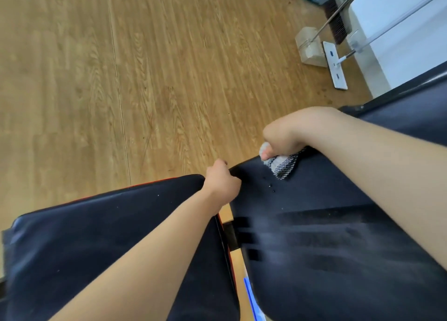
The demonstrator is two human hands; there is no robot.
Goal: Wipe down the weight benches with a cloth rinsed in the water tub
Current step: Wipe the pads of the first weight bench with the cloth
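Observation:
A black padded bench fills the lower view in two parts: a seat pad (121,243) on the left and a longer back pad (326,248) on the right, with a gap between them. My right hand (283,137) grips a grey woven cloth (283,164) at the far edge of the back pad. Wet streaks and a few drops show on that pad. My left hand (221,180) holds the far corner of the back pad, with its fingers curled over the edge. The water tub is out of view.
Wood-look floor (121,78) stretches beyond the bench. At the far right, a dustpan (310,47), a brush (335,23) and a flat mop (336,65) lean by a white wall. A dark frame bar (411,86) runs at the right edge.

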